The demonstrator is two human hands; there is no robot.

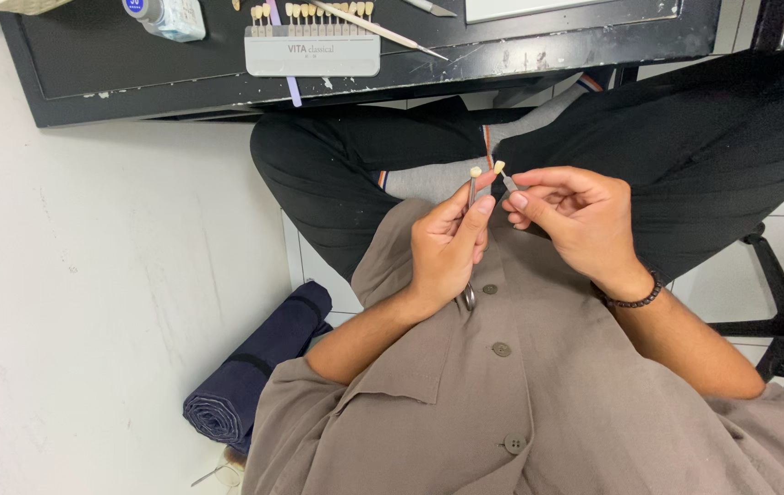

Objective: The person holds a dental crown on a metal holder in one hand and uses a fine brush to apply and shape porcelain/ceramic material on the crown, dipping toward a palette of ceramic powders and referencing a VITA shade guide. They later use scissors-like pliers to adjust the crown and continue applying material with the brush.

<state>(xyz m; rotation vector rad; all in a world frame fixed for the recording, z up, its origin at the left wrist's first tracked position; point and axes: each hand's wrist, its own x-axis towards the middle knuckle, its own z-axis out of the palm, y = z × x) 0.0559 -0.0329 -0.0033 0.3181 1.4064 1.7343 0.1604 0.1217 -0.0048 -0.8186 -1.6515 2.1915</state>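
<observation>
My left hand (449, 246) grips a thin metal shade tab (471, 188) with a small tooth-coloured tip, held upright over my lap. My right hand (575, 218) pinches a second tab (500, 169) with a similar pale tooth tip. The two tips sit side by side, almost touching, in front of my chest. Both hands are closed around their tabs, above my taupe buttoned shirt and black trousers.
A dark worn desk (89, 64) spans the top, carrying a grey shade-guide holder (311, 48) with several tooth tabs, a thin stick (383, 29) and a small bottle (167, 16). A rolled navy cloth (254, 371) lies on the floor at left. A black chair base (777, 293) stands at right.
</observation>
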